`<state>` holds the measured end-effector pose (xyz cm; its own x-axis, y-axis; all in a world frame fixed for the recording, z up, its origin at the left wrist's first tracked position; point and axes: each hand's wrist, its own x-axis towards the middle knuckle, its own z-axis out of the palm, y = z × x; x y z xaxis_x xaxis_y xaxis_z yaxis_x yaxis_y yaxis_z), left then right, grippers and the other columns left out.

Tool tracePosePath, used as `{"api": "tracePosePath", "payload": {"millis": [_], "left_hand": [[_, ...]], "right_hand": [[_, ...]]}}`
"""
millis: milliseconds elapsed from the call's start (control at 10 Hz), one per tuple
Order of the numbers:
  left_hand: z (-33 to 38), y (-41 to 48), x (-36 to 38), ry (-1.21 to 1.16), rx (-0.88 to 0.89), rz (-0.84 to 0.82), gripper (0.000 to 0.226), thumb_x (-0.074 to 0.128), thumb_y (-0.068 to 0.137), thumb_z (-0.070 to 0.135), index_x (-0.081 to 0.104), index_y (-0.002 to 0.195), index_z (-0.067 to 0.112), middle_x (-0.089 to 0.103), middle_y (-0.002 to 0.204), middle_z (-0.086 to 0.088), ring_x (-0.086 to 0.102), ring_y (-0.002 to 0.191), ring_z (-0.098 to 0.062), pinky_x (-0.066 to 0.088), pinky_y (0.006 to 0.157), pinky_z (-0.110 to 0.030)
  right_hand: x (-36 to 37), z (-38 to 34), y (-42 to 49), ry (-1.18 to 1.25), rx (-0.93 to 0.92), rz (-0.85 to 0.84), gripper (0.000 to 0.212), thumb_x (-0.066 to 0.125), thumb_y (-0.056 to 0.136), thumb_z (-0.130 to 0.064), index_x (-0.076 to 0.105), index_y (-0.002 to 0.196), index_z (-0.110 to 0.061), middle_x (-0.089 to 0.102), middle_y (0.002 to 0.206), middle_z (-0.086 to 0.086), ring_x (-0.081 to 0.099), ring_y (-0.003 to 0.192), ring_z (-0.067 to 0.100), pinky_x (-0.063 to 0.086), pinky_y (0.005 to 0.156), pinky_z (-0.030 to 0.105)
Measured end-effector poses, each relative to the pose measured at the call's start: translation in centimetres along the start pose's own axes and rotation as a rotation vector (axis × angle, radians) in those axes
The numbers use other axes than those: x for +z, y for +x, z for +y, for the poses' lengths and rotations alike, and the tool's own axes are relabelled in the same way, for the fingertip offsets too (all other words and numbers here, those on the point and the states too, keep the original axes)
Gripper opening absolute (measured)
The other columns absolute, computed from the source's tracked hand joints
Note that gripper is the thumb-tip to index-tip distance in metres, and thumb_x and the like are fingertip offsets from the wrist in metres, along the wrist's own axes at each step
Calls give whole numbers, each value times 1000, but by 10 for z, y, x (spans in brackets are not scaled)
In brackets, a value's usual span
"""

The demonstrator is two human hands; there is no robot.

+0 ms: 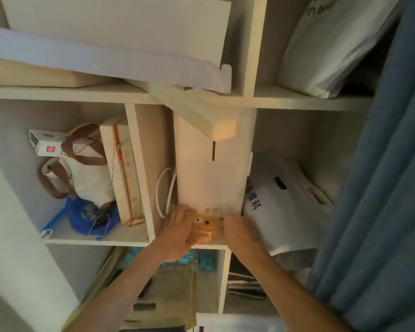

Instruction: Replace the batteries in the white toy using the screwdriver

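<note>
Both hands reach into a middle cubby of a white shelf unit (139,168). Between them sits a small orange-brown case with a bear face (207,227), resting at the shelf's front edge. My left hand (177,233) wraps its left side. My right hand (240,232) presses against its right side, fingers curled. A tall white box (211,176) stands just behind the case. No white toy, screwdriver or batteries are in view.
A white cable loop (164,190) hangs left of the tall box. The left cubby holds a cloth bag with brown straps (86,173), a blue bundle (91,219) and boards. A white plastic bag (288,202) fills the right cubby. A blue curtain (381,188) hangs at the right.
</note>
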<state>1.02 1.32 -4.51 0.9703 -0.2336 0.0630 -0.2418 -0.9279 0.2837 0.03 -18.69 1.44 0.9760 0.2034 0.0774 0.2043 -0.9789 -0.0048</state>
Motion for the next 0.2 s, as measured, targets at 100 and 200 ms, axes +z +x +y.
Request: {"api": "tracePosePath", "payload": {"millis": [100, 200], "left_hand": [[10, -16, -6, -59, 1, 41, 84, 57, 104, 37, 5, 167, 19, 4, 171, 1, -1, 162, -26, 9, 132, -50], [14, -37, -20, -155, 60, 127, 77, 56, 104, 40, 15, 167, 22, 16, 169, 3, 12, 160, -22, 19, 130, -48]], "right_hand": [[-3, 2, -5, 91, -29, 16, 20, 56, 104, -4, 71, 117, -7, 76, 117, 13, 76, 103, 29, 57, 80, 32], [-13, 6, -14, 290, -38, 90, 16, 66, 99, -12, 72, 114, -10, 72, 119, 10, 73, 103, 29, 61, 83, 33]]}}
